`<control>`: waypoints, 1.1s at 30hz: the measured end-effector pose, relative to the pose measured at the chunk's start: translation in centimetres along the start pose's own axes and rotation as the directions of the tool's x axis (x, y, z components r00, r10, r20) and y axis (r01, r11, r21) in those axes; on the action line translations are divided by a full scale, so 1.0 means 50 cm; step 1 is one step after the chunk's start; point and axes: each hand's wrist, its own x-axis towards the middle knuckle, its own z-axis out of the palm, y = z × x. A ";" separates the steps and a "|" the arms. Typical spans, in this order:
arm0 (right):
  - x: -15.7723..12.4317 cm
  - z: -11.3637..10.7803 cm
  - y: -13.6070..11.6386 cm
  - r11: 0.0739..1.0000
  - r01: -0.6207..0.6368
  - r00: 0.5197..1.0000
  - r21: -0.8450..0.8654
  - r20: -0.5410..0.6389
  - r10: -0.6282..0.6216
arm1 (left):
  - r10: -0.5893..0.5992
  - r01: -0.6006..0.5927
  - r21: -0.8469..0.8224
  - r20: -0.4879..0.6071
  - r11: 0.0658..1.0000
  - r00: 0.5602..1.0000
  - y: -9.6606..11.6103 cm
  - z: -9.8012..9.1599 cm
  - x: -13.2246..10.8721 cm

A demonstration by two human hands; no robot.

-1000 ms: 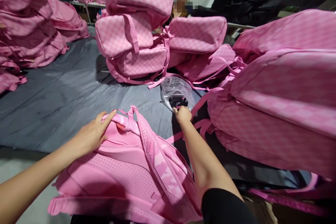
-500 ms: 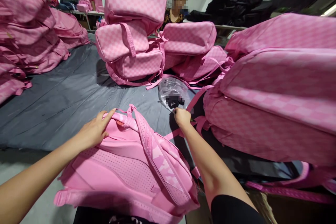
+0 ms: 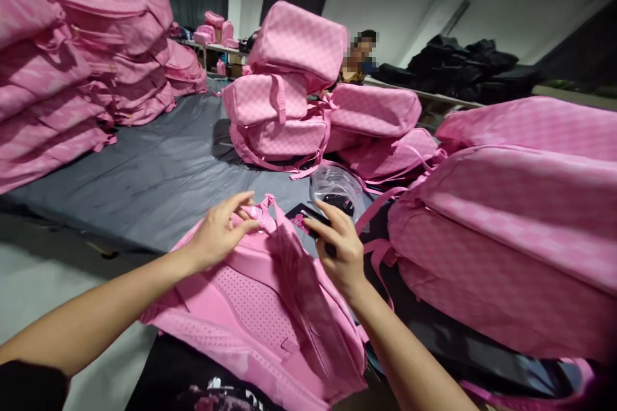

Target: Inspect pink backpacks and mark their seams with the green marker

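A pink backpack (image 3: 263, 295) leans toward me at the table's near edge, its padded, perforated back panel and shoulder straps facing up. At its top, my left hand (image 3: 219, 231) is closed with thumb and fingers around the carry handle area. Just right of that, my right hand (image 3: 340, 244) holds a black hang tag (image 3: 315, 223) with pale print and a pink mark; its exact shape is partly hidden by the fingers. Behind the right hand lies a clear plastic bag (image 3: 332, 178) with black items in it.
Pink checkered bags (image 3: 299, 45) are stacked at the middle back, and large checkered backpacks (image 3: 511, 225) crowd the right. More pink backpacks (image 3: 120, 38) pile up on the left of the grey-covered table (image 3: 159, 167). A person (image 3: 357, 61) is behind the stacks, near black bundles (image 3: 463, 70).
My right hand has come back from the plastic bag to the backpack's top with the black tag. My left hand has shifted right along the top. The view has tilted up and turned left.
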 end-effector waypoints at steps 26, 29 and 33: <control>0.059 0.095 -0.138 0.974 -0.228 0.820 -0.001 0.539 0.193 | -0.156 0.152 0.568 -0.042 0.809 0.987 -0.181 -0.048 -0.157; 0.073 0.102 -0.136 0.978 -0.209 0.820 -0.023 0.541 0.188 | -0.065 0.104 0.574 -0.088 0.812 0.994 -0.201 -0.040 -0.171; 0.081 0.112 -0.142 0.975 -0.222 0.691 -0.013 0.703 0.167 | -0.015 0.071 0.579 -0.101 0.812 0.995 -0.211 -0.039 -0.181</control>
